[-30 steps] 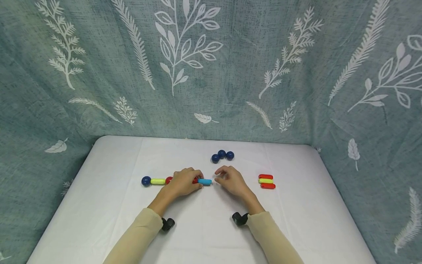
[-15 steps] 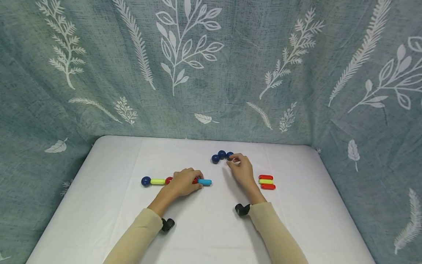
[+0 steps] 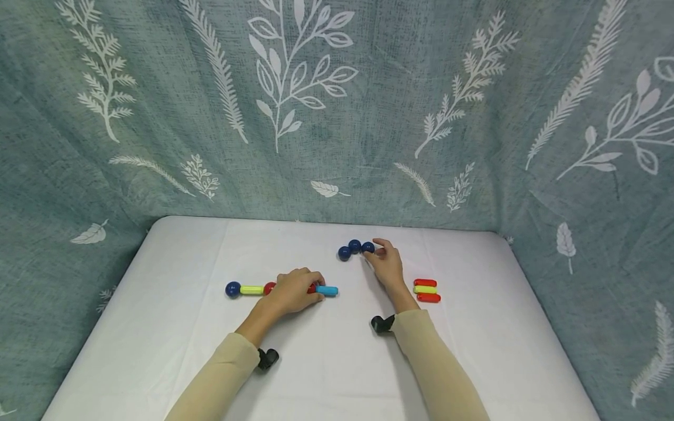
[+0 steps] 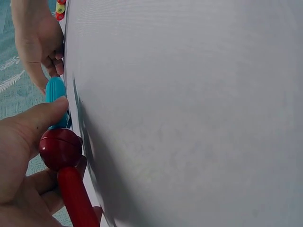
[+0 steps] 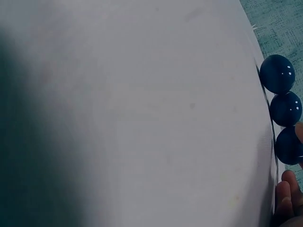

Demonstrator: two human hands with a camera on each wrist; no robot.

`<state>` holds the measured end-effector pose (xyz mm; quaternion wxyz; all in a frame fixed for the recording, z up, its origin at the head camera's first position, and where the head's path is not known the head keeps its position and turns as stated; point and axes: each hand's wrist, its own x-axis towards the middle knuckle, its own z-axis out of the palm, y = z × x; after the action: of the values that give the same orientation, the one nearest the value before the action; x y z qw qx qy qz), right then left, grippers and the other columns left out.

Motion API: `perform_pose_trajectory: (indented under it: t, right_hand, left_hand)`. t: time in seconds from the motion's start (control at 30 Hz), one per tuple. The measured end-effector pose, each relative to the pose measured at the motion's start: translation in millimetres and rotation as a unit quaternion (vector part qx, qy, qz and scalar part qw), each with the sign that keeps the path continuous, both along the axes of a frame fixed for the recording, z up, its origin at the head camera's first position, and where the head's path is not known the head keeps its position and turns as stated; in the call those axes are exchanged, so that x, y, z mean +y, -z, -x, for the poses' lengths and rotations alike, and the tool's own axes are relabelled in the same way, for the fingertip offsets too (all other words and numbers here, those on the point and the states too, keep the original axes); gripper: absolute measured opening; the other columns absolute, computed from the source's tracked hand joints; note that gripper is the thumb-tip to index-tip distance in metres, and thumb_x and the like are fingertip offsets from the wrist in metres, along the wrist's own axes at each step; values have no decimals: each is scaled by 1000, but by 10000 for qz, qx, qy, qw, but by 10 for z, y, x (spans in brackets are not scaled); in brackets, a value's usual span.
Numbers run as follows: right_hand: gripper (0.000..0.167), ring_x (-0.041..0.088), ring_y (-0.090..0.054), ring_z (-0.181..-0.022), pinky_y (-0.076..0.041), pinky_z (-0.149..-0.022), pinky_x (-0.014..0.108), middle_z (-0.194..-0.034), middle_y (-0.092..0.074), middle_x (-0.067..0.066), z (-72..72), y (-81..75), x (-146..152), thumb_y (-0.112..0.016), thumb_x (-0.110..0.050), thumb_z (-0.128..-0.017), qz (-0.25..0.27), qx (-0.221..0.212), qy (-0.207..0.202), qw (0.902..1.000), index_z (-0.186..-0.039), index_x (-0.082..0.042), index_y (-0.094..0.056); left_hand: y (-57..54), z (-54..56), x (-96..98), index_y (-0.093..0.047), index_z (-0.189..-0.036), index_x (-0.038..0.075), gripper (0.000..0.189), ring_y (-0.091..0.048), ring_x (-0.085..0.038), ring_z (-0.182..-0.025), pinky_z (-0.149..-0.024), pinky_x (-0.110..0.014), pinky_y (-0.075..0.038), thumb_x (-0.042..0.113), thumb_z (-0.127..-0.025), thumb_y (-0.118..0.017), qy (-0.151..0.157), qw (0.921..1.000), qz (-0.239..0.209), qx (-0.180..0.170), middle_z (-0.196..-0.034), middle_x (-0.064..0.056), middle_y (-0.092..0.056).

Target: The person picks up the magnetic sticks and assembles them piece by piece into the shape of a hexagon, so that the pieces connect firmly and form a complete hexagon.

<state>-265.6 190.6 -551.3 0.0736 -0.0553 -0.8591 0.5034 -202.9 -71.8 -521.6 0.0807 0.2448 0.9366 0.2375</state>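
My left hand (image 3: pixel 295 289) grips a straight chain of toy rods and balls lying on the table. From its left end run a dark blue ball (image 3: pixel 233 289), a yellow-green rod (image 3: pixel 252 290) and a red ball (image 3: pixel 270 287). A red rod (image 4: pixel 76 198), mostly hidden under the hand in the head view, leads to another red ball (image 4: pixel 60 149), then a light blue rod (image 3: pixel 329 290) at the right end. Farther back, my right hand (image 3: pixel 388 267) pinches the rightmost blue ball (image 5: pixel 288 145) of three between thumb and forefinger.
Beside the pinched ball sit two more dark blue balls, a middle ball (image 3: pixel 354 246) and a left ball (image 3: pixel 344 253). Right of the right hand lie a red rod (image 3: pixel 425 283), a yellow-green rod (image 3: pixel 425 290) and a second red rod (image 3: pixel 429 298). A patterned curtain (image 3: pixel 368 117) hangs behind the white table (image 3: pixel 158 339).
My right hand has moved from beside the light blue rod back to the blue balls and taken hold of the rightmost one. The left hand and the chain have stayed put.
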Motion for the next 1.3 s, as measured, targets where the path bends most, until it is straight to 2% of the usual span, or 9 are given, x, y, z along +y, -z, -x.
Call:
perform_pose_trajectory:
  t: [0.37,0.77,1.0,1.17,1.3]
  right_hand:
    - [47,29,-51,-93,-40,-79,39,-105,-59,18,36,36,17,-75,-18,-89,-489,-69,-79,9987,-133,-7,-62]
    - [42,30,-53,-92,-40,-79,40,-102,-59,17,4,-3,15,-73,-16,-92,-402,-100,-32,9991,-131,-6,-61]
    - [42,27,-59,-93,-46,-77,39,-104,-61,13,-193,-86,-21,-72,-22,-93,69,-294,-136,9995,-131,-9,-61]
    - [42,26,-60,-95,-46,-75,38,-106,-61,10,-393,-158,-13,-73,-27,-92,68,-522,-227,9984,-130,-14,-61]
    - [42,24,-58,-94,-45,-74,36,-104,-60,8,-562,-184,-33,-74,-28,-91,65,-726,-452,9963,-128,-14,-61]
  left_hand:
    - [-43,-6,24,-68,-109,24,21,-57,-19,-99,-84,-54,-43,33,-92,-75,-41,9999,-4,-113,-104,1,-63]
    - [-74,8,34,-68,-111,24,21,-57,-21,-101,-84,-53,-43,33,-92,-74,-46,9998,64,-200,-108,-1,-64]
    - [-76,-6,30,-68,-110,24,20,-57,-19,-97,-83,-54,-44,32,-92,-74,-58,9998,13,-207,-102,1,-63]
    - [-84,-8,52,-68,-110,23,21,-56,-17,-94,-83,-53,-44,32,-93,-73,-20,9998,22,-215,-99,2,-62]
    - [-80,2,60,-68,-110,23,20,-56,-17,-92,-82,-52,-44,32,-92,-74,-84,9997,90,-215,-98,3,-62]
